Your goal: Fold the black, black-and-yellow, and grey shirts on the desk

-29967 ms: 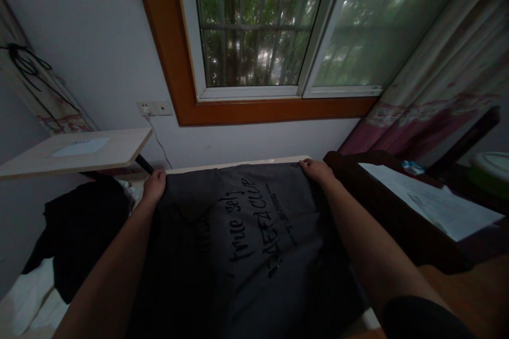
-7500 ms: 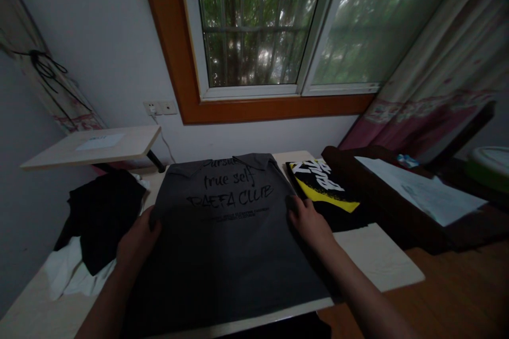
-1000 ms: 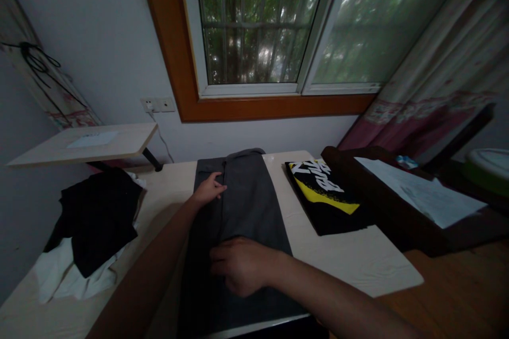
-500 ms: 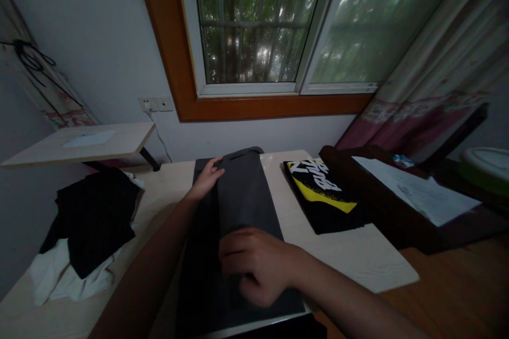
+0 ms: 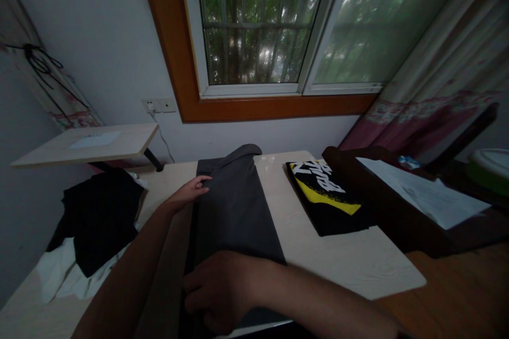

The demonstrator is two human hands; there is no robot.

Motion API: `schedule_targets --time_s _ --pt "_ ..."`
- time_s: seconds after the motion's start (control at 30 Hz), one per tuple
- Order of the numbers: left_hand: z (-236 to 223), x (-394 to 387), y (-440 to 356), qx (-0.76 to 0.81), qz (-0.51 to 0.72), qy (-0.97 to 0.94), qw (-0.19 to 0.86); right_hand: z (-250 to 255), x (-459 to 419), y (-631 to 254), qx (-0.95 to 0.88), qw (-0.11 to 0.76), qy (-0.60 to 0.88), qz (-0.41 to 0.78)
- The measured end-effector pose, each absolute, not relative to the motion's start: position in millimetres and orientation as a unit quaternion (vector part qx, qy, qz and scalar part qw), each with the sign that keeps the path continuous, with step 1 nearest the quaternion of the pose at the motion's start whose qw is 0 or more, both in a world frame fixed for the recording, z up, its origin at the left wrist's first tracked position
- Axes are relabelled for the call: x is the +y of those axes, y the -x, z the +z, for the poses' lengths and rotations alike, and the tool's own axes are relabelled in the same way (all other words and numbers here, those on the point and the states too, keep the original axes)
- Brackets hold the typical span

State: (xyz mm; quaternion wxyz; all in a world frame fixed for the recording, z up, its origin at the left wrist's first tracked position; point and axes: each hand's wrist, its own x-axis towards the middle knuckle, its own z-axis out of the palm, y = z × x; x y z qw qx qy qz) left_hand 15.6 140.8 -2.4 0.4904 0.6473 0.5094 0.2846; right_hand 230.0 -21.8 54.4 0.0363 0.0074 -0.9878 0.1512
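A dark grey shirt [image 5: 238,212] lies in a long folded strip on the pale table, its collar end bunched at the far side. My left hand [image 5: 191,193] is at the strip's left edge near the collar end, thumb and fingers closed on the fabric. Closer to me, my right hand [image 5: 222,291] has curled fingers at the same left edge. It seems to grip the cloth there, though the fingertips are partly hidden. The shirt's near end is mostly covered by my right hand and forearm.
A folded black shirt with yellow and white print [image 5: 324,196] lies right of the grey one. Black clothing [image 5: 101,217] is heaped over white cloth [image 5: 59,270] at left, below a small raised shelf [image 5: 87,143]. Brown furniture with papers [image 5: 421,190] stands right.
Both hands have moved left, and the upper fold's edge has gone with them, so the top layer now covers most of the strip. My right hand has also come slightly nearer.
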Motion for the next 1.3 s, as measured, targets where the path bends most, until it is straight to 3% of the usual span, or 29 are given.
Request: schedule_targets --time_s 0.13,0.33,0.47,0.6,0.8,0.97,1.3 --pt "-19 142 -8 0.551 0.254 -0.675 0.42 25 -21 -227 -0.977 -0.028 0.03 0.207" --pt "-28 146 -2 0.546 0.255 -0.668 0.436 19 11 -253 -0.941 0.108 0.078 0.312" --pt "-30 142 3 0.573 0.256 -0.675 0.389 15 53 -287 -0.907 0.206 0.293 0.222" --pt "-26 131 0 0.605 0.24 -0.691 0.315 -3 87 -327 -0.805 0.242 0.535 0.081" --pt "-19 109 -21 0.666 0.223 -0.689 0.18 -25 98 -348 -0.763 0.252 0.589 0.08" --pt "-18 98 -30 0.698 0.206 -0.666 0.164 -24 93 -343 -0.772 0.211 0.591 0.102" --pt "-3 81 -27 0.674 0.14 -0.674 0.266 -13 73 -351 -0.809 0.054 0.581 0.067"
